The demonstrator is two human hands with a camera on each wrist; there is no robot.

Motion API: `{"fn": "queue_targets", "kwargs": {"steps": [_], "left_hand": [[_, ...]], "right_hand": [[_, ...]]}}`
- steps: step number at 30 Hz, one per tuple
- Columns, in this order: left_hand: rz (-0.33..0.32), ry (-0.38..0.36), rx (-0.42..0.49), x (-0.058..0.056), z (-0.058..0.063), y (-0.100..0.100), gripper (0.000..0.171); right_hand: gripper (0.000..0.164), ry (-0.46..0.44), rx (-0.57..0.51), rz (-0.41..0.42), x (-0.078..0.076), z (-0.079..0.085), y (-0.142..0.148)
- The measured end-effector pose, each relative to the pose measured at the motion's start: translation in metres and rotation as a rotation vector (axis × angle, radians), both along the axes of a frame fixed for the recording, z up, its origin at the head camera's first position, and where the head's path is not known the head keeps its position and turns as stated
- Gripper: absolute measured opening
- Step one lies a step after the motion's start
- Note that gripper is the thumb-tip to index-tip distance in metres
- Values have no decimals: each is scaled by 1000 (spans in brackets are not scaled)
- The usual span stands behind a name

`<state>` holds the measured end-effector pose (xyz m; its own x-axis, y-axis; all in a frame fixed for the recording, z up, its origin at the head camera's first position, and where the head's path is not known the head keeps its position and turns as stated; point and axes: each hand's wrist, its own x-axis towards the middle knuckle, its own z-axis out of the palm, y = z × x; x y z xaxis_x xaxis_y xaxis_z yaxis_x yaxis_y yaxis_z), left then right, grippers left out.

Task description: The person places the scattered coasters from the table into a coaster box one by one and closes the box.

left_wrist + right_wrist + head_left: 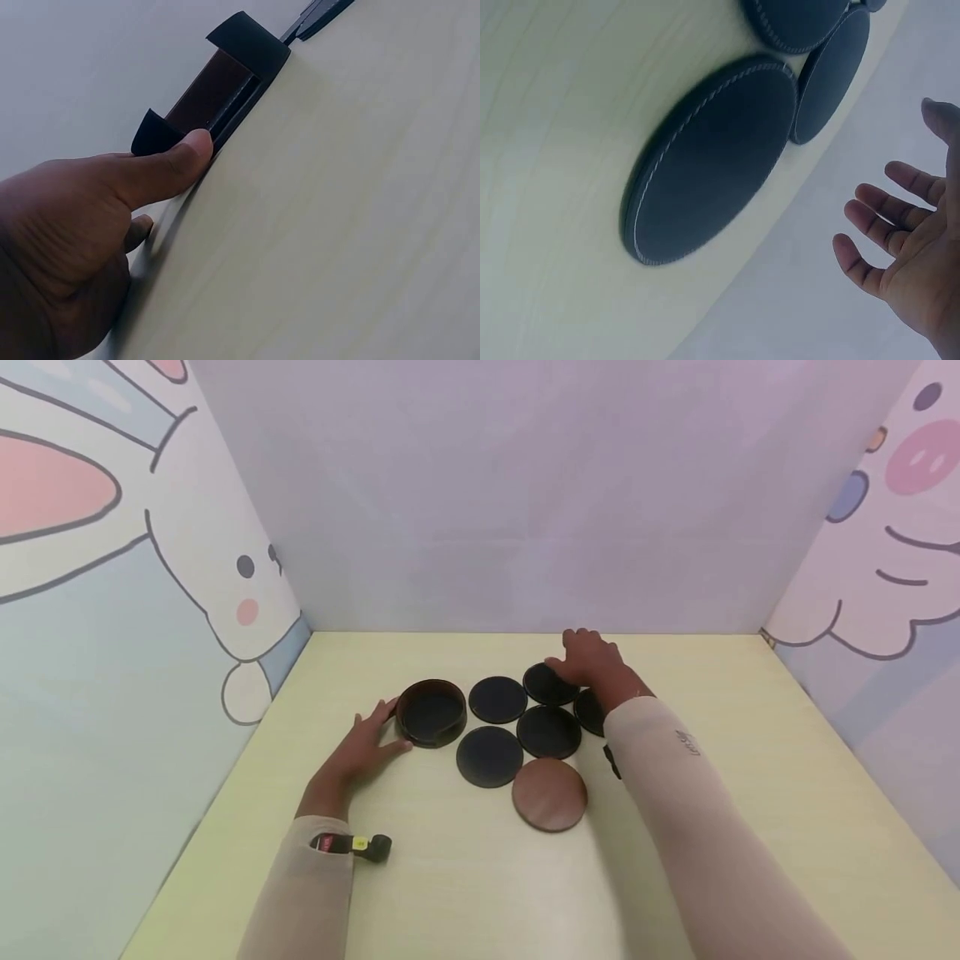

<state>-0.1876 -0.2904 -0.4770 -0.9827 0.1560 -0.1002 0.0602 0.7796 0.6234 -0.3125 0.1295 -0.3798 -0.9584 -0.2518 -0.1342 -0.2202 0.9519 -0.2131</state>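
Six round coasters lie spread over the middle of the pale yellow-green tabletop (712,693), most of them edge to edge. Five show a dark, nearly black face: one at the back (547,683) under the right hand, one to its left (497,699), one in the centre (549,732), one nearer on the left (489,757), and one on the right (590,712) half hidden behind the right wrist. The sixth, the brown coaster (550,794), lies nearest the person and just touches the centre one. In the right wrist view the dark coaster (712,161) looks like flat leather with a line of pale stitching round its rim.

To the left of the spread stands the coaster holder (431,712), a low, round, dark brown cup with a notch cut in its wall. The left hand (360,750) rests beside it, fingers straight and spread on the tabletop, thumb (176,161) pressed against the holder (225,90); nothing is gripped. The right hand (592,664) hovers over the back coaster, fingers relaxed and apart (874,214), clasping nothing; whether they touch it I cannot tell.

Both forearms wear beige sleeves. A small black clip with a red and yellow tag (352,845) sits at the left cuff.

The tabletop has a faint wood grain and a matte finish. It is boxed in by a plain lilac back wall (525,493) and side panels painted with cartoon animals: a rabbit (240,585) on the left, a pink-snouted figure (911,468) on the right.
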Motion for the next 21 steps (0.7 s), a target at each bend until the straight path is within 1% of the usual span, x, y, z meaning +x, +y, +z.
{"fn": "queue_targets", "kwargs": {"steps": [5, 11, 14, 17, 21], "left_hand": [[-11, 14, -10, -2, -1, 1, 94], [-21, 33, -12, -2, -2, 1, 93], [-27, 44, -13, -2, -2, 0, 93], [-25, 40, -20, -1, -1, 0, 92], [-21, 33, -23, -1, 0, 1, 92]], "right_hand": [[61, -9, 27, 38, 1, 4, 15], [59, -48, 17, 57, 5, 6, 35], [60, -57, 2, 81, 6, 3, 46], [62, -73, -24, 101, 9, -2, 57], [68, -110, -80, 97, 15, -9, 67]]}}
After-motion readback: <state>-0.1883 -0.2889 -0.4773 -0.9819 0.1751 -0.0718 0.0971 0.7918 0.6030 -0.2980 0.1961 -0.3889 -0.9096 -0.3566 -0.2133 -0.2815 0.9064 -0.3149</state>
